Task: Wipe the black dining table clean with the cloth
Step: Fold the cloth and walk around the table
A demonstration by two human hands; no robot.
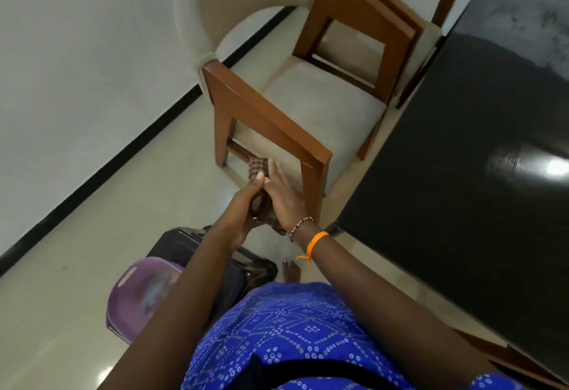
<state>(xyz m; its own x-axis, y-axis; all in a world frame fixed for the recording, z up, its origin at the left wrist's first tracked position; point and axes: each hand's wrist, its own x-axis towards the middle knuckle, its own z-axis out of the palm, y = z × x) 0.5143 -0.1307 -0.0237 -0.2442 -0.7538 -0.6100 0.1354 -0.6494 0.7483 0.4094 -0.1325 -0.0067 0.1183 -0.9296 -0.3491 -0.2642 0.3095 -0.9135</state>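
Nearest the camera, a blue garment with a white dotted diamond print (295, 334) fills the bottom edge, crossed by a black strap that the frame cuts off. Both bare forearms reach forward from it. To the left, a translucent purple plastic lid or tub (140, 294) sits on the pale glossy tiled floor (61, 312), blurred so its contents cannot be made out; beside it a dark hard-shell suitcase (184, 248) is largely hidden behind the left forearm. A bare foot (291, 271) shows between the arms.

The left hand (246, 208) grips the dark checked cloth (258, 171), fingers curled round its bunched lower part, thumb up. The right hand (281, 195), with a beaded bracelet and an orange thread at the wrist, lies against the cloth's other side with fingers straight. The cloth's middle is hidden between the hands; only its patterned top end and a small lower scrap show. It is held in the air in front of a wooden armchair with a beige cushioned seat (308, 106).

To the right, the glossy black dining table (462, 174) is cut off by the frame, with a bright glare and a greyish smeared patch farther back. A second wooden chair stands behind the first, mostly out of frame.
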